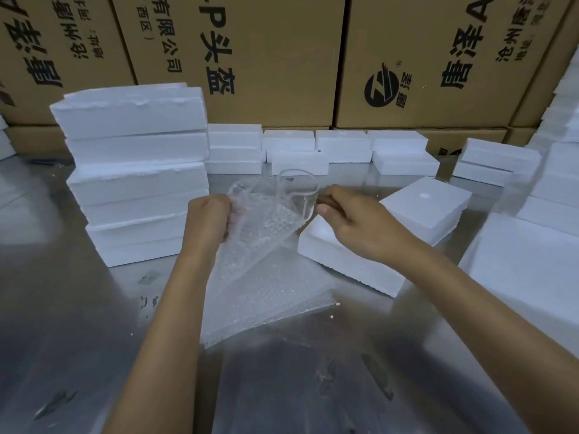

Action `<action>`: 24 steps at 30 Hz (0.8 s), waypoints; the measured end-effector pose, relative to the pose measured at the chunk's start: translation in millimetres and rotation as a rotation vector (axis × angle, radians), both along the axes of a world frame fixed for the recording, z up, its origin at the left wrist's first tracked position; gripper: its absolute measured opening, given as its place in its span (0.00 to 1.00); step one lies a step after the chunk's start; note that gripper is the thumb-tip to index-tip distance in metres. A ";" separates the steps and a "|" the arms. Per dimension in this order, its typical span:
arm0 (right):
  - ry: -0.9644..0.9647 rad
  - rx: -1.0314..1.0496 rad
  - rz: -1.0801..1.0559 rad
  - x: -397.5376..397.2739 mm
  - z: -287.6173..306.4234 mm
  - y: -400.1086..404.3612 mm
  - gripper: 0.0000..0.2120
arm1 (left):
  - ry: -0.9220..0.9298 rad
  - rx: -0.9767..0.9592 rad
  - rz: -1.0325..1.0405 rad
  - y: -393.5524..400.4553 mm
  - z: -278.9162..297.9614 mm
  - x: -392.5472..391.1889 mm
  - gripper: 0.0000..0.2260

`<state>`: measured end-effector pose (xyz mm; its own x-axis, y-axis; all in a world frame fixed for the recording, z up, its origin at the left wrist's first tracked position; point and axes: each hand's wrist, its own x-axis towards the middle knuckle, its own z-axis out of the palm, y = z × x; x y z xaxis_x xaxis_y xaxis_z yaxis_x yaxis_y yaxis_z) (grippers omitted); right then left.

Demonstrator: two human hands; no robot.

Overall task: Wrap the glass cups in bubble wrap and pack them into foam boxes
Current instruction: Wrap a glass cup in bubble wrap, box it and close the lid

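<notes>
Nearest me, a stack of bubble wrap (275, 296) lies flat on the steel worktop (78, 324). Above it the two hands work close together but not touching. The left hand (209, 216) grips the raised top sheet (266, 223), fingers curled into it. The right hand (354, 219) pinches the brown handle of a glass cup (297, 191), which is held tilted in the air against the sheet's upper edge. Just beyond the right hand lies a foam box (354, 264), another slab overlapping its far end. A tall stack of boxes (138, 170) stands left, low ones sit behind, and printed cartons (282, 57) wall the back.
</notes>
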<state>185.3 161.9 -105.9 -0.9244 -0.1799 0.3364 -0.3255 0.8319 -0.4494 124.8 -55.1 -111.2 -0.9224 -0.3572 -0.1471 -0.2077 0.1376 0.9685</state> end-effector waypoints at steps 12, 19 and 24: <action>-0.511 -0.062 0.037 3.3 10.9 0.2 0.16 | 0.365 -0.012 -0.379 16.4 -10.6 21.5 0.11; -0.770 -0.617 -0.043 1.0 13.1 4.7 0.16 | 0.438 -0.079 -0.586 25.9 -4.3 34.3 0.10; -0.622 -0.474 -0.033 5.2 1.6 -3.0 0.13 | 0.557 -0.089 -0.627 23.7 -0.8 37.1 0.15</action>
<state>190.4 159.0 -104.2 -0.9705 -0.1157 -0.2116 0.1247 0.5104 -0.8508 161.9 -31.4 -112.0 -0.8831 0.2568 0.3926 0.4375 0.1484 0.8869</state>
